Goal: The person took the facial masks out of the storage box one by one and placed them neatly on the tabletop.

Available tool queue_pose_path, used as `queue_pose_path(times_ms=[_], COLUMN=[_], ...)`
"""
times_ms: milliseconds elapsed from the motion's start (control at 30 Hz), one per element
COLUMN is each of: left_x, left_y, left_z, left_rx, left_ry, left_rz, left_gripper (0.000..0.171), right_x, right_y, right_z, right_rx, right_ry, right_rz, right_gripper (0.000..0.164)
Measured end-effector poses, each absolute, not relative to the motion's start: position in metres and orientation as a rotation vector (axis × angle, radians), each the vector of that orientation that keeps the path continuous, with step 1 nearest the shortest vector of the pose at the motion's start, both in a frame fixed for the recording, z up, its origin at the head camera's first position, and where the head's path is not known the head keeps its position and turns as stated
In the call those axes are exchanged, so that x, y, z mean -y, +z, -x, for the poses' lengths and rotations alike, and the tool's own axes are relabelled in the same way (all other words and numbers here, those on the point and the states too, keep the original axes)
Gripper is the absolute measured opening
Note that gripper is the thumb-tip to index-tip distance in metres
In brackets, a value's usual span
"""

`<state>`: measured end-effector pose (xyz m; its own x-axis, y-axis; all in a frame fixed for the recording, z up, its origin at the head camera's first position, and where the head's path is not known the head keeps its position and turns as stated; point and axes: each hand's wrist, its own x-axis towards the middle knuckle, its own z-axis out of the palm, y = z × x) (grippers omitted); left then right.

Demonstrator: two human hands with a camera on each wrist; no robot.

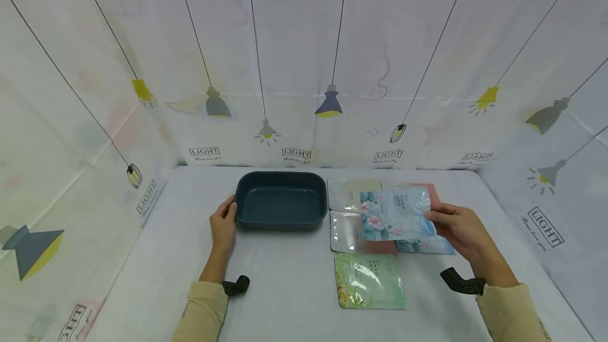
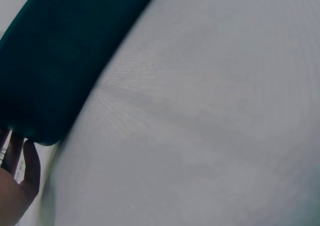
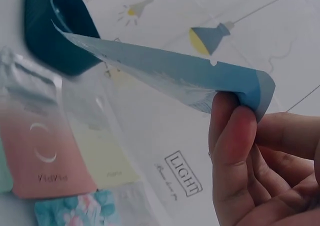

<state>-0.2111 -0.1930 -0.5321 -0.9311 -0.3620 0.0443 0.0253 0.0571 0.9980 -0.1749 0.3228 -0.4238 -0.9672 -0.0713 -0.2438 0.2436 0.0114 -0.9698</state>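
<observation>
At the left end of a dark teal rectangular dish (image 1: 280, 224), my left hand (image 1: 223, 228) touches the outer wall with fairly straight fingers. The left wrist view shows those fingertips against the end of the dish (image 2: 60, 61). My right hand (image 1: 458, 228) pinches the right edge of a blue floral sheet mask packet (image 1: 396, 215) between thumb and fingers. In the right wrist view that packet (image 3: 165, 76) is raised and tilted, seen nearly edge-on. Beneath it lie a second blue floral packet (image 1: 427, 246) and a pink-and-silver packet (image 1: 344, 234), both partly hidden.
A cream packet (image 1: 349, 194) lies just right of the dish, with a pink packet (image 1: 433, 192) behind the raised one. Nearer the front is a green packet (image 1: 370, 281). A white curtain (image 1: 294, 41) printed with lamps surrounds the white table (image 1: 280, 284).
</observation>
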Motion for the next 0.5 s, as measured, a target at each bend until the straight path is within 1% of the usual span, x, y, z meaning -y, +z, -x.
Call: queue_pose_path(times_ms=[167,300,367,500], left_x=[0.197,0.197,0.197,0.194], left_y=[-0.553,-0.560,-0.560,-0.541], left_z=[0.217,0.218,0.217,0.209], left_rx=[2.041,2.047,2.042,2.062], left_ry=[-1.943,-1.914,-1.906,-1.915], left_rz=[-0.366,-0.360,-0.352,-0.356], left_gripper=[0.038,0.039,0.040,0.039], right_x=[-0.336,-0.346,-0.350,-0.357], right_y=[-0.431,-0.438,-0.441,-0.444], right_z=[0.164,0.157,0.156,0.155], right_rx=[-2.083,-2.074,-2.086,-2.135], right_ry=[-1.979,-1.960,-1.941,-1.879], right_rz=[-0.219,-0.253,-0.258,-0.273], right_gripper=[0.013,0.012,0.011,0.008])
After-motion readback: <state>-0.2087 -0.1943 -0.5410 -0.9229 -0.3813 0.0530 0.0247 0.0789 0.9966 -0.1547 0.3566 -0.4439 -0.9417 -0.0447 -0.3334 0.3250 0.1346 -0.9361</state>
